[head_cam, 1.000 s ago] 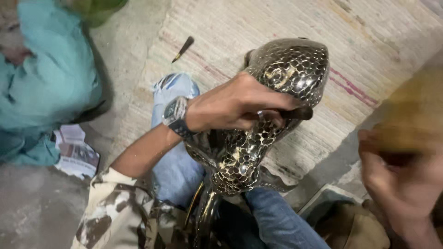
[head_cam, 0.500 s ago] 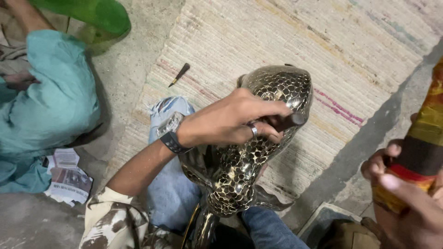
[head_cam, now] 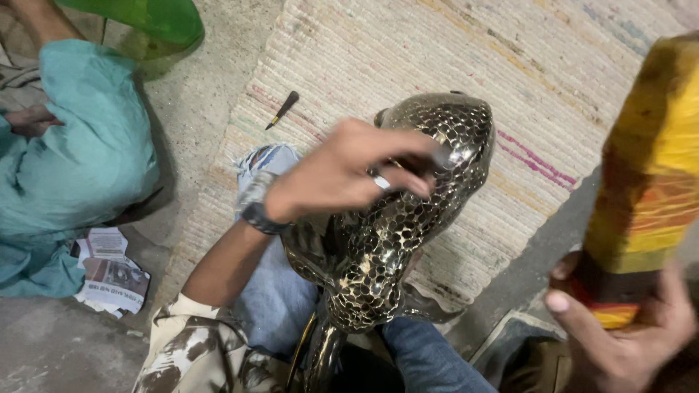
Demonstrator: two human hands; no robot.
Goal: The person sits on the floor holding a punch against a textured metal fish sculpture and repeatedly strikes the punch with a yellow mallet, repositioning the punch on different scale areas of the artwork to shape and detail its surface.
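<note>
The left hand (head_cam: pixel 342 175) rested on a shiny scaled metal figure (head_cam: pixel 393 240), its fingers (head_cam: pixel 408 153) loosely curled over the figure's rounded top. The right hand (head_cam: pixel 619 342) gripped a yellow-and-orange can (head_cam: pixel 648 189), fingers wrapped round its base. A small dark tool (head_cam: pixel 282 109) lay on the woven mat (head_cam: pixel 451 51), well beyond the left fingers.

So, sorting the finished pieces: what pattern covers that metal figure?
Dark scale-like cells with shiny gold outlines cover the metal figure, seen in the head view.

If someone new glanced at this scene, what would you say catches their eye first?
The shiny metal snake-head figure with a scale pattern stands at centre over a striped woven mat, with the left hand resting on it. At the right edge, the right hand grips a blurred yellow and orange cylinder.
</note>
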